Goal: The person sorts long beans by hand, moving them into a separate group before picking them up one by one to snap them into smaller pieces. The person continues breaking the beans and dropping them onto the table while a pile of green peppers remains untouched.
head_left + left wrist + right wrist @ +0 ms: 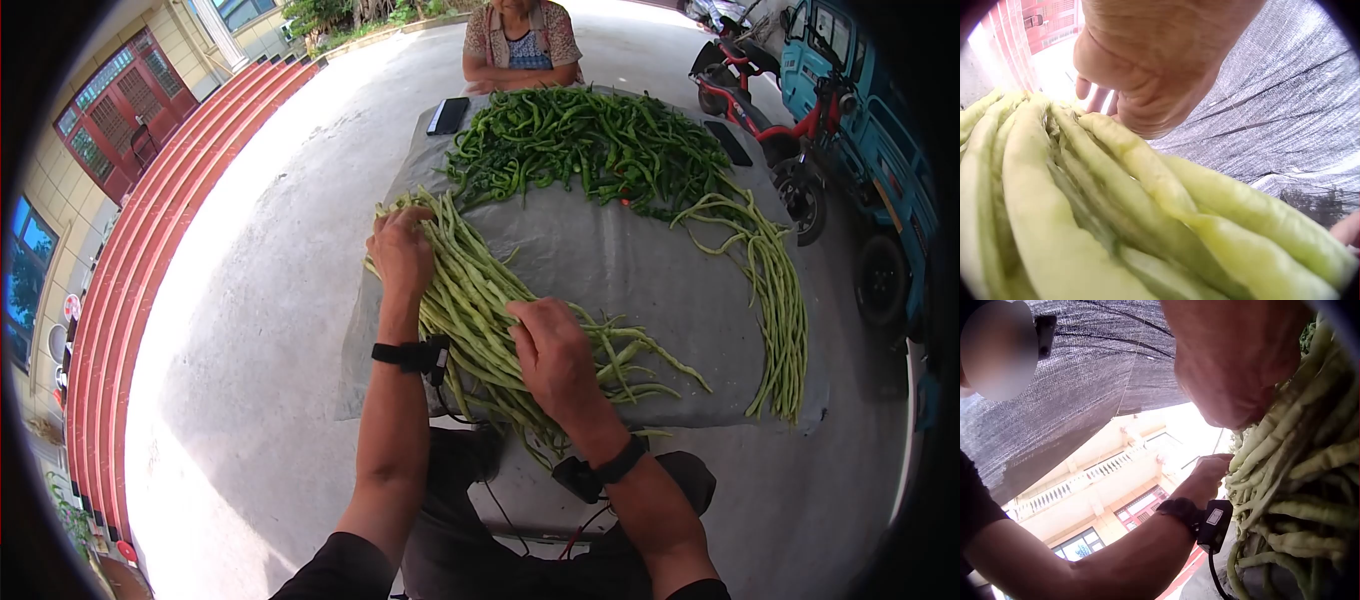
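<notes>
A thick bunch of pale green long beans (465, 275) lies slantwise on the table's near left part. My left hand (402, 255) grips the bunch at its far end, fingers bent over the bean ends; in the left wrist view the hand (1154, 69) is above the beans (1147, 206), its fingertips partly hidden behind them. My right hand (555, 355) holds beans midway along the bunch, knuckles up and fingers curled, with most fingertips hidden. Loose bean tips (650, 350) fan out to the right of it, and some hang over the near edge.
Green chili peppers (590, 140) are heaped at the far side, between two dark phones (448, 116) (728, 143). A second bunch of long beans (780, 320) lies along the right edge of the grey-covered table (640, 260). A person (520, 45) sits opposite, arms folded at the table.
</notes>
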`<state>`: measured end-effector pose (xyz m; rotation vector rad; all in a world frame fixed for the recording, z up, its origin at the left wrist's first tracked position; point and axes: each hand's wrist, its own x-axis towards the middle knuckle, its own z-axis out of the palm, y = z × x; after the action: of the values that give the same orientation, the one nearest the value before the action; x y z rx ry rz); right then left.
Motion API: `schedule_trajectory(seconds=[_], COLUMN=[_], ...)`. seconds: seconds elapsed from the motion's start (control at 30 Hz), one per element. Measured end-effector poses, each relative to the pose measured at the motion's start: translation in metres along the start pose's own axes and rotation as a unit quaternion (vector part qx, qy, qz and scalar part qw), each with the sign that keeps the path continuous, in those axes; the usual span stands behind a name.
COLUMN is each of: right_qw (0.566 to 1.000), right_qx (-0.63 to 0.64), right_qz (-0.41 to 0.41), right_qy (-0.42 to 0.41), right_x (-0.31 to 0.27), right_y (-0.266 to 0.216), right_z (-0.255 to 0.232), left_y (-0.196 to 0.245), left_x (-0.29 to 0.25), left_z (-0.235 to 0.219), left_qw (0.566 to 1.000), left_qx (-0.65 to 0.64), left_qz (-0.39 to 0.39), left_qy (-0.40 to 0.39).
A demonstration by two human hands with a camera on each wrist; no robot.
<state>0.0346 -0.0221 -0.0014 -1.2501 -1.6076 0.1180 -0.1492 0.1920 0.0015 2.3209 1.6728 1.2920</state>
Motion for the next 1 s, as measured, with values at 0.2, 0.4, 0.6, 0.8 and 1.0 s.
schedule_trajectory(seconds=[0.2,0.4,0.6,0.8,1.0], right_qw=[0.998,0.999,0.995,0.964,0.895], right_qx=[0.024,-0.014,-0.041,-0.13,-0.26], right_qz=[0.06,0.039,0.068,0.212,0.348], right_qy=[-0.01,0.021,0.057,0.097,0.102], right_x=[0.0,0.0,0.004,-0.005,-0.058], right_y=[-0.005,0.0,0.028,0.085,0.129], right_z=[0.001,-0.007,-0.046,-0.135,-0.24], left_y=[0.007,0.014,0.022,0.025,0.026], left_x=[-0.003,-0.001,-0.001,-0.003,-0.003], left_z=[-0.007,-0.013,-0.019,-0.017,-0.012], left_qw=[0.998,0.998,0.999,0.995,0.982], left_qx=[0.039,0.006,-0.032,-0.098,-0.175], left_qz=[0.015,0.034,0.022,-0.009,-0.061], left_qy=[0.037,0.047,0.033,0.021,-0.02])
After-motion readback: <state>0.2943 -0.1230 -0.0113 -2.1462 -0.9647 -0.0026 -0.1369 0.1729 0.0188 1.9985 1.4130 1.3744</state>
